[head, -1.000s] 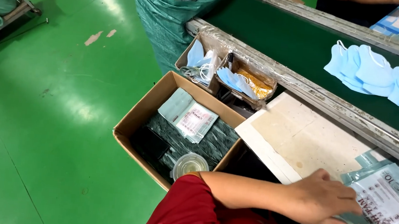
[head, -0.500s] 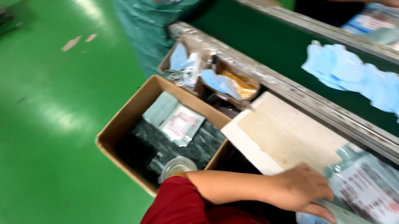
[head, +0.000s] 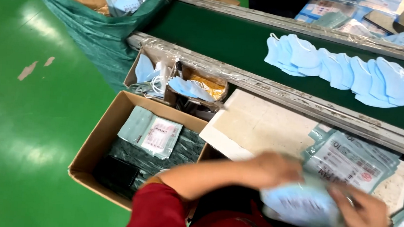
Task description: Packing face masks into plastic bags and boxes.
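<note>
Nearest the camera, two hands work over one pale blue packet (head: 300, 203), blurred by motion, which lies low on the pale surface (head: 263, 125) with its long axis running roughly left to right. The left hand (head: 274, 168), on a forearm emerging from a red sleeve (head: 155, 215), rests on the packet's upper left edge with fingers curled narrow; whether it grips or merely presses cannot be told. The right hand (head: 364, 220) lies on the packet's right end, fingers bent over it, grip equally unclear. Just beyond, one printed clear pouch (head: 352, 161) tops a small stack, tilted toward the upper right. To the left stands one open cardboard box (head: 99, 139) on the green floor (head: 33, 114), holding one printed pouch over dark packs. Behind it sit two small trays (head: 176, 78) with loose masks. Further off, one row of overlapping blue masks (head: 349, 67), too many and too overlapped to count, lies along the dark green belt (head: 217, 38). One green sack (head: 94, 18) stands at far left.
</note>
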